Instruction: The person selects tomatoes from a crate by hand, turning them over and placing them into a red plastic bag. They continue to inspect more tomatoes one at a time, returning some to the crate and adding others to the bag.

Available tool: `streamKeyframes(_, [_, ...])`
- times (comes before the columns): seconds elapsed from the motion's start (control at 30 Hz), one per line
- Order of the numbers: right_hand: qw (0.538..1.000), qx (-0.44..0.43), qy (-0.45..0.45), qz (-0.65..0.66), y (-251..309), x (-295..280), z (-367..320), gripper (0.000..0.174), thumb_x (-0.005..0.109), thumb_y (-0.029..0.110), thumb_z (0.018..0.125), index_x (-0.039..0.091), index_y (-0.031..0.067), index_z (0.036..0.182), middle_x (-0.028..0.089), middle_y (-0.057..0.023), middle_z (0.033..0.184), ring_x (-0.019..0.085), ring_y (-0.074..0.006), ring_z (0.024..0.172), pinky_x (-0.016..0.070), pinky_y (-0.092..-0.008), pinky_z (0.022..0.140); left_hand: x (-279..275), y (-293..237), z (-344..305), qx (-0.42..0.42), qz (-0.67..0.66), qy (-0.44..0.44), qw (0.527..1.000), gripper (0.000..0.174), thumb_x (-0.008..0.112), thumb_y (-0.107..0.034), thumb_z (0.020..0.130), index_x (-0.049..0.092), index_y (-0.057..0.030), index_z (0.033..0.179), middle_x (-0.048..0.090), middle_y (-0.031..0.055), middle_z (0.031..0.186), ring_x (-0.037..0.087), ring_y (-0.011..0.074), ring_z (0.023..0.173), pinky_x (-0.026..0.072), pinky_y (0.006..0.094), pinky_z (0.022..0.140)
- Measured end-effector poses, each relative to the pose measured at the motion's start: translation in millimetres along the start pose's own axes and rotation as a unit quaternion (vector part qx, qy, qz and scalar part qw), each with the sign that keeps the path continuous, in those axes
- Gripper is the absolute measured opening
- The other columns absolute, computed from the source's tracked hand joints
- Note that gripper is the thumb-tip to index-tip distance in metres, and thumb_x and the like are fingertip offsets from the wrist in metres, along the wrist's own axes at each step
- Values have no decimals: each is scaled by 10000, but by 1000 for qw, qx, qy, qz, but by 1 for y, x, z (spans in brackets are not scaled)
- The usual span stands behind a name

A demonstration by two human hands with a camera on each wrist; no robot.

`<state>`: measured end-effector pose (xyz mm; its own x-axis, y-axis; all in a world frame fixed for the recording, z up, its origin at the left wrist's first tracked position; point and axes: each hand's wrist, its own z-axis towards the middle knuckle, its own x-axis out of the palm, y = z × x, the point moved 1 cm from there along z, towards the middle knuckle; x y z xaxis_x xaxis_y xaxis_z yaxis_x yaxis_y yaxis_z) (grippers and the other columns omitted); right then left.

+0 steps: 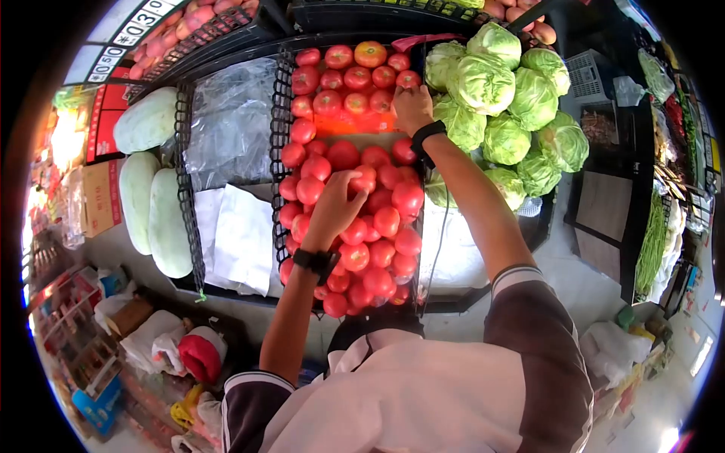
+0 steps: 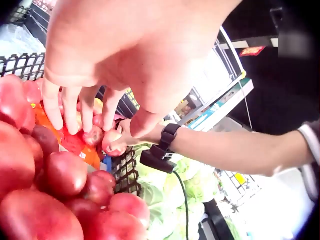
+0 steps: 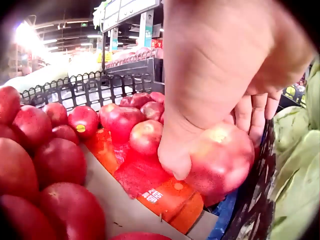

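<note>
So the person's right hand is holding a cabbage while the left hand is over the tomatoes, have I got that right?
Not quite: it isn't a cabbage. The right hand holds a tomato, as the right wrist view shows, while the left hand is over the tomatoes.

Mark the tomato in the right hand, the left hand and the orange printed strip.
Tomato (image 3: pixel 222 162): right wrist view, its exposed side.
Left hand (image 1: pixel 333 214): head view, back of the hand.
Orange printed strip (image 3: pixel 173 204): right wrist view, its orange face.
</note>
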<state>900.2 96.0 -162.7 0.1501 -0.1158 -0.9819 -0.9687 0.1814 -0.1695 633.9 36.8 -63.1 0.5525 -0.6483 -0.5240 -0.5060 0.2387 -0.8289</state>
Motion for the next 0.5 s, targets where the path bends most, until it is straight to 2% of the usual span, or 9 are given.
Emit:
streamKeyframes(0.1, [998,-27,-44,-32,-8,28,9,211,647,178,833,665,87,1023,698,-83,968,654,-229,947,433,-363,873,9,9,31,22,54,33,998,368,668,-208,894,587,-7,1192,615,210,1200,593,382,1123,489,428,962])
streamKeyframes(0.2, [996,-40,-61,-42,-8,42,10,180,618,138,838,681,109,1004,681,-75,953,658,-226,930,437,-351,868,14,17,38,2,35,40,999,359,671,-195,891,589,-14,1190,608,212,1210,586,395,1129,490,433,964])
streamKeyframes(0.3, [997,-32,-59,-29,-9,49,14,170,612,116,826,681,119,982,667,-88,956,666,-222,901,449,-340,864,10,26,31,14,26,9,1000,343,676,-175,884,594,-20,1179,602,209,1224,582,406,1128,490,443,963])
streamKeyframes(0.4, [997,-33,-73,-13,-13,45,13,133,616,121,825,668,116,947,665,-94,966,670,-226,894,458,-350,856,-7,29,14,-3,103,-30,994,323,674,-161,904,602,-27,1189,601,190,1238,573,377,1166,473,421,985])
streamKeyframes(0.5, [994,-39,-104,9,-13,47,14,136,612,107,828,637,105,962,657,-98,981,673,-242,898,466,-352,847,-28,43,-2,5,148,-65,987,327,675,-131,887,599,-21,1185,589,205,1244,564,420,1156,476,457,983])
